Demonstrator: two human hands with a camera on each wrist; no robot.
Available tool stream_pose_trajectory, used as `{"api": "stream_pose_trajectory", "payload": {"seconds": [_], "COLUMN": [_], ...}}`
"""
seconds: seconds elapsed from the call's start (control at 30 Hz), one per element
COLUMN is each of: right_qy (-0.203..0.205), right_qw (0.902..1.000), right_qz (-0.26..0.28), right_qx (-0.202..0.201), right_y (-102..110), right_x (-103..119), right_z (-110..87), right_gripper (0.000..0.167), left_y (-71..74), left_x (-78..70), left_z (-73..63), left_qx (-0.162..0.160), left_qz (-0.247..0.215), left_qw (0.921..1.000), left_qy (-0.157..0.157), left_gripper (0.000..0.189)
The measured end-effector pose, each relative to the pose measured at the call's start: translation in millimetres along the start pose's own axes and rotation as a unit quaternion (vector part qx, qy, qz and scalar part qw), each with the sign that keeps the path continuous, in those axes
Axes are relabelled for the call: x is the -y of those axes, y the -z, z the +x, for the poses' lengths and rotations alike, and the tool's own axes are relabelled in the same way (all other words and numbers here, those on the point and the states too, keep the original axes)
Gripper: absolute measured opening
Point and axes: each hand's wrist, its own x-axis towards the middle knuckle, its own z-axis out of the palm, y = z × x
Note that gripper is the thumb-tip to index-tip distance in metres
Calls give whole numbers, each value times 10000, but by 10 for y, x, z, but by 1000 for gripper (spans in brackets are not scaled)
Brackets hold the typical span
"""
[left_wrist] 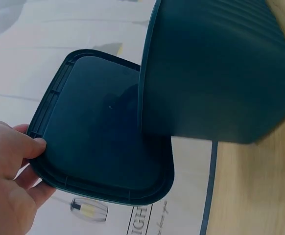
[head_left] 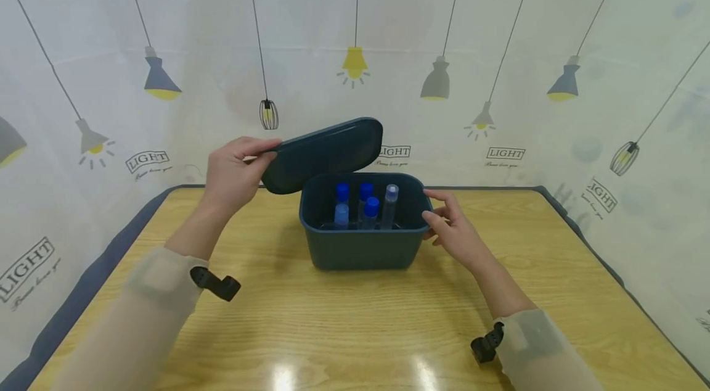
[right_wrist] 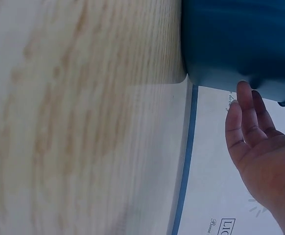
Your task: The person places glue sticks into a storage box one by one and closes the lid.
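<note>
A dark teal plastic storage box [head_left: 366, 250] stands on the table, its top uncovered. Inside it are several small clear tubes, most with blue caps [head_left: 371, 206], and one with a pale cap [head_left: 391, 191]. My left hand [head_left: 235, 172] pinches the left end of the matching lid [head_left: 327, 153] between thumb and fingers. The lid is tilted behind the box's back left corner, its ridged underside [left_wrist: 93, 127] showing in the left wrist view. At the box's right end is my right hand [head_left: 452, 227], thumb and fingertips at the rim, other fingers extended against the outer wall.
The wooden table [head_left: 344, 323] has a dark blue border [head_left: 482, 187] along its back edge. Close behind hangs a white backdrop [head_left: 310, 27] printed with lamps. Both wrists wear black camera mounts [head_left: 215, 283].
</note>
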Motion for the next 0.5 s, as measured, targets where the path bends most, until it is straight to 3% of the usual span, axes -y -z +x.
{"api": "stream_pose_trajectory", "payload": {"seconds": [0.27, 0.5], "right_qy": [-4, -13], "right_qw": [10000, 10000], "right_qz": [18, -20], "right_qx": [-19, -5], "right_y": [-2, 11], "right_x": [9, 22], "right_z": [23, 4], "right_gripper": [55, 56], "left_y": [-264, -429], "left_x": [-142, -256], "left_z": [117, 134], "left_qx": [-72, -53], "left_qz": [-112, -195], "left_qw": [9976, 9917], "left_qy": [-675, -1273], "left_gripper": [22, 20]}}
